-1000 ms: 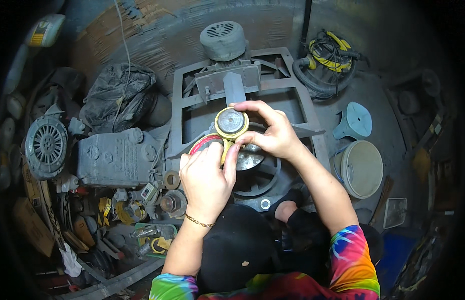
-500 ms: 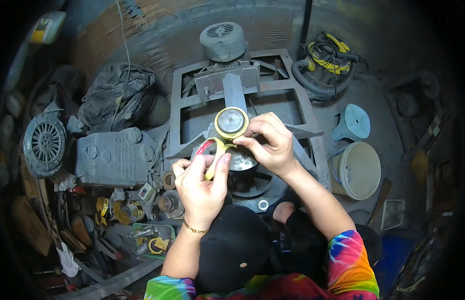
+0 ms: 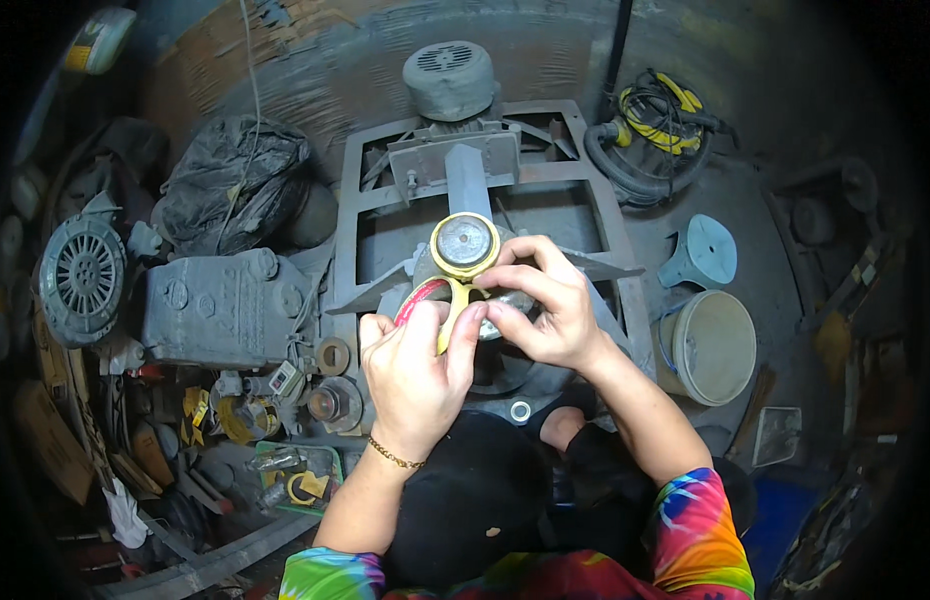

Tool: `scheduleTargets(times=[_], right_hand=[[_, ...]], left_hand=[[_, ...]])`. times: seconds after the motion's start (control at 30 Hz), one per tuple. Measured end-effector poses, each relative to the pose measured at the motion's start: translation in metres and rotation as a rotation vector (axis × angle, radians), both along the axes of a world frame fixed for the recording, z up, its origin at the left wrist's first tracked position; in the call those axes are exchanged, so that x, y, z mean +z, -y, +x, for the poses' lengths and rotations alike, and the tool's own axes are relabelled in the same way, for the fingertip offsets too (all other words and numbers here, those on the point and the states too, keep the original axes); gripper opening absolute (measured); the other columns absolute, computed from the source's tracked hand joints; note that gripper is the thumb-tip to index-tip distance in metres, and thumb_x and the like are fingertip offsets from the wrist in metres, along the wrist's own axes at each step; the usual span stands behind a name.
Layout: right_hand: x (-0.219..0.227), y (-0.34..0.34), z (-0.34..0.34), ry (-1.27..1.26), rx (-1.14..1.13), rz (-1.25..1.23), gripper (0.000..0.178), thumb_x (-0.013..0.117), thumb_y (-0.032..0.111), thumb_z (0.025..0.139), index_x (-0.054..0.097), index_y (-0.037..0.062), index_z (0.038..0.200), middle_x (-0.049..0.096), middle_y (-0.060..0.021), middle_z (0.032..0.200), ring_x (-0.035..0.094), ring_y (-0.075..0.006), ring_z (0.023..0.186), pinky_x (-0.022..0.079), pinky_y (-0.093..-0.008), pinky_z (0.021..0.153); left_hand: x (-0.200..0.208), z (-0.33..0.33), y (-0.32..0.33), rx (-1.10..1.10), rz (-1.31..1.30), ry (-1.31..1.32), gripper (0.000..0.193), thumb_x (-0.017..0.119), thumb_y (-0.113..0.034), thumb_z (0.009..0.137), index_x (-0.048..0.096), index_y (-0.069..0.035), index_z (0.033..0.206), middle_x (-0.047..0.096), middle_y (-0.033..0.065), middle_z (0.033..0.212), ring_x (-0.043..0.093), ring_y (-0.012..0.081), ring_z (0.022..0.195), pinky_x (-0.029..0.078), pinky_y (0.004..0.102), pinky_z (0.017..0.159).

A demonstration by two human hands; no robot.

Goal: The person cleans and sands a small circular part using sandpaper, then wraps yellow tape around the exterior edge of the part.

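Note:
My left hand (image 3: pixel 413 372) is wrapped round a roll of yellow tape (image 3: pixel 419 297) with a red inner core. Just beyond it stands a round metal piece (image 3: pixel 465 242) with yellow tape round its rim, on top of the machine. A short strip of tape (image 3: pixel 463 296) runs between the roll and that rim. At this strip my right hand (image 3: pixel 553 312) is closed, its thumb tip against my left thumb. The fingers partly hide the strip. Below them lies a shiny metal disc (image 3: pixel 507 303), mostly covered by the right hand.
A grey motor (image 3: pixel 449 82) sits on the metal frame (image 3: pixel 610 215) ahead. To the right are a white bucket (image 3: pixel 720 350), a light-blue stool (image 3: pixel 709 250) and a coiled hose (image 3: pixel 635 180). Machine housings (image 3: pixel 220 310), a green tray (image 3: pixel 335 465) and tape rolls crowd the left.
My right thumb and fingers have come down from the metal piece's rim to the strip, so both thumbs meet there. My left hand has shifted slightly right with the roll.

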State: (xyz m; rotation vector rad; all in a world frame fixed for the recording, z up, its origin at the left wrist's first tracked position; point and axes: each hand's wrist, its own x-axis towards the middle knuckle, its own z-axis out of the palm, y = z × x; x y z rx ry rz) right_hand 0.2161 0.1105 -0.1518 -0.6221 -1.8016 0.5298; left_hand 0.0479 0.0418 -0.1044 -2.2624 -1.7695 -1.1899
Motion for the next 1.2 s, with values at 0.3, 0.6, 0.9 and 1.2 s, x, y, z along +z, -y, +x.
scheduleTargets(times=[0.3,0.6,0.9,1.2], right_hand=[[-0.004,0.0,-0.004,-0.086,-0.071,-0.056,0.016,0.074,0.01,0.08,0.072,0.0018,0.094,0.068,-0.0138,0.093,0.067,-0.0278,0.084,0.054,-0.0353,0.075],[-0.001,0.0,-0.006,-0.073,-0.092,-0.048,0.014,0.075,0.006,0.08,0.069,-0.0021,0.089,0.069,-0.015,0.093,0.069,-0.0249,0.082,0.054,-0.0317,0.075],[-0.01,0.005,-0.018,-0.224,-0.157,-0.05,0.009,0.077,0.002,0.079,0.071,-0.0013,0.085,0.072,-0.0141,0.086,0.07,-0.0268,0.081,0.055,-0.0337,0.074],[-0.024,0.009,-0.028,-0.325,-0.239,-0.093,0.011,0.078,0.0,0.081,0.071,-0.0029,0.088,0.072,-0.0136,0.089,0.07,-0.0254,0.084,0.055,-0.0337,0.076]], left_hand=[[0.004,0.003,0.002,-0.059,-0.034,0.011,0.009,0.069,-0.008,0.088,0.064,-0.006,0.081,0.055,0.0063,0.059,0.039,0.0254,0.053,0.034,0.0367,0.065],[0.003,0.003,-0.001,-0.062,-0.008,-0.051,0.01,0.069,-0.011,0.089,0.061,-0.009,0.084,0.058,0.0055,0.056,0.053,0.0252,0.048,0.034,0.0362,0.066],[0.002,0.003,-0.002,0.026,0.017,-0.035,0.02,0.077,-0.012,0.085,0.061,-0.007,0.074,0.057,0.0077,0.057,0.046,0.0273,0.048,0.037,0.0357,0.057],[0.001,-0.001,-0.01,0.074,-0.001,-0.048,0.025,0.078,-0.015,0.084,0.058,-0.007,0.07,0.058,0.0108,0.058,0.052,0.0337,0.05,0.042,0.0404,0.054]])
